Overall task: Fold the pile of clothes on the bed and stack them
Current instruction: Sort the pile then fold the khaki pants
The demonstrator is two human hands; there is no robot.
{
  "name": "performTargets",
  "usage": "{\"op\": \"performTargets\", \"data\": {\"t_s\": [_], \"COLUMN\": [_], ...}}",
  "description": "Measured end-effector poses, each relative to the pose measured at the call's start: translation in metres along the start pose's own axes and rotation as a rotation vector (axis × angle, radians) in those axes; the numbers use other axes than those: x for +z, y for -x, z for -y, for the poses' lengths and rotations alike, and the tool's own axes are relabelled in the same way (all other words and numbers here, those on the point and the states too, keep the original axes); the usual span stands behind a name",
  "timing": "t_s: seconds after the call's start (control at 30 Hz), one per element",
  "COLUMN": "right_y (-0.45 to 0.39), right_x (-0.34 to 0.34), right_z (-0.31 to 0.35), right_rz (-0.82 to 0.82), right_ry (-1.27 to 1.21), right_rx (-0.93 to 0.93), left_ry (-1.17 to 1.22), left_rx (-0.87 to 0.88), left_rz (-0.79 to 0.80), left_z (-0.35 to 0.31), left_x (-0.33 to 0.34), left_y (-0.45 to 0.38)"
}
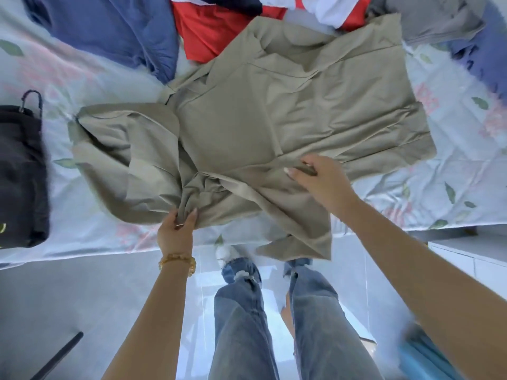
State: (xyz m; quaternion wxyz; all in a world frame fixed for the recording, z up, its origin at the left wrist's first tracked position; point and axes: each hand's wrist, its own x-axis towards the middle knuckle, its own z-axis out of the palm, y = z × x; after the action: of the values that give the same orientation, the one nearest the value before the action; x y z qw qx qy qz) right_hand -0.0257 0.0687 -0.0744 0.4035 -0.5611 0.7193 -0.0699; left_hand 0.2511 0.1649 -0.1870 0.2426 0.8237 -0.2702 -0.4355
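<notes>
A large khaki garment (pixel 274 111) lies spread across the bed, creased and bunched at its near left, with one corner hanging over the bed's near edge. My left hand (pixel 177 229), a beaded bracelet at its wrist, pinches a gathered fold at the garment's near edge. My right hand (pixel 321 179) pinches a fold of the same garment further right. Behind it lie loose clothes: a blue one (pixel 115 28), a red one (pixel 208 31), a white and red one (pixel 329 9), a grey one (pixel 439 20).
The bed has a pale floral sheet (pixel 452 182). A black bag (pixel 20 174) sits on the bed at the far left. A white cabinet (pixel 472 259) stands at the right beyond the bed edge. My legs in jeans stand on a grey floor.
</notes>
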Motion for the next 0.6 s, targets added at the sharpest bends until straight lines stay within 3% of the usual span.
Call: {"op": "performTargets", "data": {"t_s": [0.13, 0.23, 0.3, 0.4, 0.47, 0.53, 0.6], "right_y": [-0.082, -0.128, -0.143, -0.14, -0.119, -0.089, -0.058], "right_x": [-0.027, -0.018, -0.002, 0.033, 0.062, 0.092, 0.116], "right_z": [0.057, 0.083, 0.093, 0.09, 0.078, 0.063, 0.043], "right_rz": [0.065, 0.018, -0.002, 0.018, 0.045, 0.144, 0.299], "right_ry": [0.448, 0.687, 0.755, 0.847, 0.785, 0.694, 0.679], "right_rx": [-0.086, -0.132, -0.195, -0.267, -0.329, -0.404, -0.394], "left_ry": [-0.096, -0.09, 0.041, 0.332, 0.374, 0.395, 0.311], "left_rx": [-0.035, -0.042, -0.121, -0.363, -0.472, -0.449, -0.292], "left_rz": [0.006, 0.09, 0.037, -0.246, -0.349, -0.329, -0.278], "left_z": [0.0, -0.005, -0.007, -0.012, -0.015, -0.017, -0.023], "left_x": [-0.005, -0.007, -0.009, -0.023, -0.038, -0.052, -0.064], "left_y": [-0.001, -0.006, -0.011, -0.024, -0.041, -0.063, -0.086]}}
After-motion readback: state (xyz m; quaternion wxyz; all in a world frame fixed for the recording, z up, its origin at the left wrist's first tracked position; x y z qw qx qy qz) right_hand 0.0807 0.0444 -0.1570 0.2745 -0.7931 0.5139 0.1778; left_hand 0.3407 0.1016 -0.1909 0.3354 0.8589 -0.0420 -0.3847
